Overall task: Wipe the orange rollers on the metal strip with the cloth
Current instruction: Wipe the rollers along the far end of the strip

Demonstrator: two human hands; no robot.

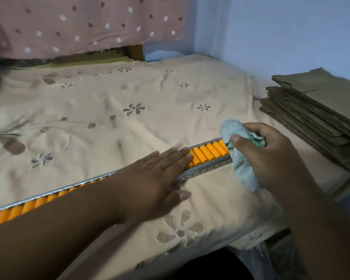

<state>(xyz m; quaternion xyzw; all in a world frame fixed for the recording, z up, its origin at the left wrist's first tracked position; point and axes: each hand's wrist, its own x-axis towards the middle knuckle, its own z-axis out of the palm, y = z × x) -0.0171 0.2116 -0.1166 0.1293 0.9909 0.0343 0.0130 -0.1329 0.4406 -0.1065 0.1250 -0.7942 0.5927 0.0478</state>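
A long metal strip (202, 173) lies slantwise across the bed, from the lower left up to the right. Orange rollers (208, 152) fill its channel. My left hand (158, 176) rests flat on the strip's middle, fingers spread and pressing down on rollers and rail, with my forearm hiding a long stretch of it. My right hand (271, 156) grips a pale green cloth (240, 164) bunched over the strip's right end, covering the last rollers there.
The strip lies on a beige bedcover with embroidered flowers (109, 102). A stack of flattened brown cardboard (319, 112) sits at the right edge of the bed. A pink dotted curtain (85, 23) hangs behind, and a blue wall (291, 33) closes the right side.
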